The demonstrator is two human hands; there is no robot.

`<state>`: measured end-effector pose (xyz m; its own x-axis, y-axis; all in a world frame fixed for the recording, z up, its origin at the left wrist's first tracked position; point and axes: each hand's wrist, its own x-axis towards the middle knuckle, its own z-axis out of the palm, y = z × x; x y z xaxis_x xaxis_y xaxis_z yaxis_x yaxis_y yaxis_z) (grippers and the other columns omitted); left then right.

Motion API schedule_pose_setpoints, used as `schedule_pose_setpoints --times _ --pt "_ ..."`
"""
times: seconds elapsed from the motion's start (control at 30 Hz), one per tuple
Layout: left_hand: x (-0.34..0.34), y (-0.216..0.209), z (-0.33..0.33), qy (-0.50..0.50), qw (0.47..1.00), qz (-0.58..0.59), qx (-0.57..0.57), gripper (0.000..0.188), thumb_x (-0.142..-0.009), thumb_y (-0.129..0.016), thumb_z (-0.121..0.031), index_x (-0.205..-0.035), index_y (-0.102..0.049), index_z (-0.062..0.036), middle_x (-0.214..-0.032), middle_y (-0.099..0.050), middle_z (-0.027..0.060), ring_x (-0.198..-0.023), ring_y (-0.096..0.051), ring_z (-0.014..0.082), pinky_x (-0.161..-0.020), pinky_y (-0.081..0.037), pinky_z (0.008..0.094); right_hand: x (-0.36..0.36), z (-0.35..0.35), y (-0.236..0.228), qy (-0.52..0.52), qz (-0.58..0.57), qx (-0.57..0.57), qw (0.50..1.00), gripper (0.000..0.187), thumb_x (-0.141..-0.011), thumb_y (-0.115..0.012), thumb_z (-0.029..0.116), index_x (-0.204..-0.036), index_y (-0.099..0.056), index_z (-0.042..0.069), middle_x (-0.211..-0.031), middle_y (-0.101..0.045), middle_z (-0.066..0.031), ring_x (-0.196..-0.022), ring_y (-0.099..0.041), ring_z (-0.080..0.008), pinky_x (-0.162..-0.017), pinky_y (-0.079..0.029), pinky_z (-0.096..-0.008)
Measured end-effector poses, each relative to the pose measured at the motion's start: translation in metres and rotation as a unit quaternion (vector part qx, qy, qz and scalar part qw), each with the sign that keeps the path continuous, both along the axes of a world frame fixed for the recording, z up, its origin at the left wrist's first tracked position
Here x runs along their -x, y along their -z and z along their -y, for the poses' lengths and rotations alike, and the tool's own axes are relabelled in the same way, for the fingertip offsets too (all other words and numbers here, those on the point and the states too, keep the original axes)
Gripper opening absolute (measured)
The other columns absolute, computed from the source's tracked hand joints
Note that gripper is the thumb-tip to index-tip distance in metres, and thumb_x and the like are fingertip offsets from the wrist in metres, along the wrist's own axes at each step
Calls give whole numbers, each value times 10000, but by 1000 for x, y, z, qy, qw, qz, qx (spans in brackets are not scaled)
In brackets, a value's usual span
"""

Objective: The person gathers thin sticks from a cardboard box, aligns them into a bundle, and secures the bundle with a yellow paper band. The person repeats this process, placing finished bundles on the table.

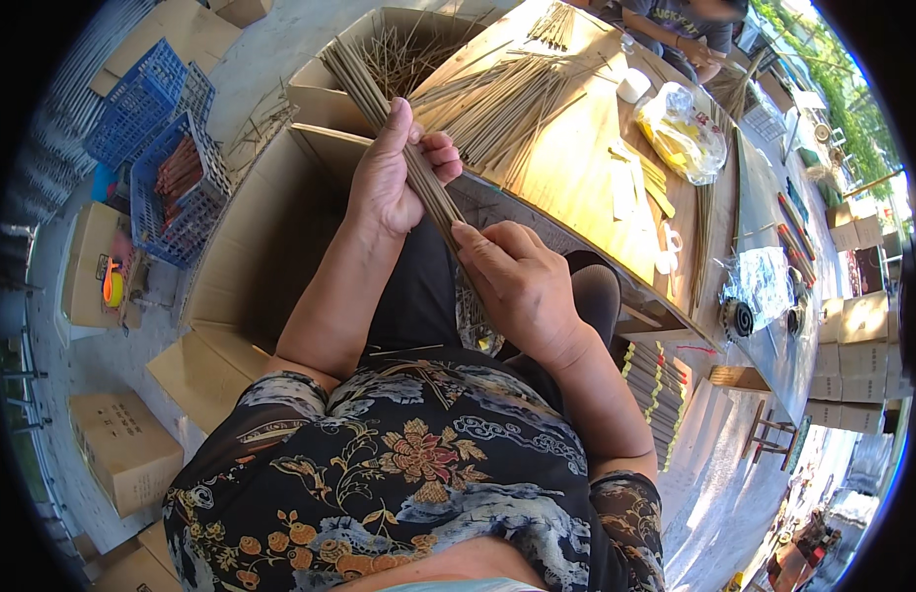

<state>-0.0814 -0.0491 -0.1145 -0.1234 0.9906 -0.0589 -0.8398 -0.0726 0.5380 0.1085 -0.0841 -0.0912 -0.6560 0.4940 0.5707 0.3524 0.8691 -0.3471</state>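
The left grip is wrapping around a bundle of thin brown sticks, the thumb lying along one side and the fingers curling round the other. The right grip is pinching the same bundle lower down, its thumb pressing near the lower end. The bundle is slanting between the two, its upper end pointing away to the left, above the person's lap. Handling it well is probably calling for a light, even squeeze: enough that no stick is sliding out, not so hard that any is snapping. The left grip would best be steadying the length while the right is evening the lower ends. At the top, a few tips are looking slightly uneven, so levelling them seems worthwhile.

Just beyond, more loose sticks are lying fanned on the wooden desk, and others are standing in a cardboard box. Farther right, white-handled scissors and a yellow-and-clear plastic bag are resting on the desk. Blue crates are sitting off to the left.
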Motion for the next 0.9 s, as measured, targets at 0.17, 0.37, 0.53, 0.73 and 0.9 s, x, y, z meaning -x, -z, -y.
schedule_pose_setpoints --times 0.17,0.37,0.53,0.73,0.9 --pt "-10 -18 7 -42 999 -10 25 298 -890 -498 -310 -672 -449 -113 -610 -513 45 -460 -462 109 -418 -400 240 -2 1 -4 -1 11 24 1000 337 -717 -640 129 -1039 -571 61 -782 -520 -63 -732 -540 -233 -597 -466 -323" --pt "-15 -22 14 -7 998 -43 -41 273 -909 -463 -268 -684 -450 -114 -601 -502 31 -433 -420 87 -385 -334 220 9 2 -1 57 -8 228 972 485 -711 -692 273 -1068 -504 3 -899 -565 -140 -855 -557 -299 -723 -461 -367" --pt "-14 -18 16 58 987 -37 -146 228 -897 -486 -258 -727 -490 -106 -658 -536 42 -486 -470 106 -436 -380 230 13 -11 5 -112 18 721 683 408 -755 -664 314 -879 -488 -32 -677 -576 -131 -646 -580 -323 -634 -469 -370" --pt "-22 -29 18 -95 989 -116 14 196 -838 -589 -271 -748 -536 -105 -674 -560 43 -554 -514 125 -508 -416 249 21 -4 25 84 38 348 933 316 -796 -606 263 -774 -474 -24 -644 -550 -216 -592 -569 -364 -548 -439 -409" --pt "-6 -29 15 29 990 -30 -131 355 -927 -391 -356 -676 -461 -116 -543 -429 -13 -419 -382 77 -410 -325 220 18 2 -3 -21 18 583 812 321 -793 -606 257 -724 -438 -8 -627 -544 -225 -619 -557 -395 -548 -435 -426"
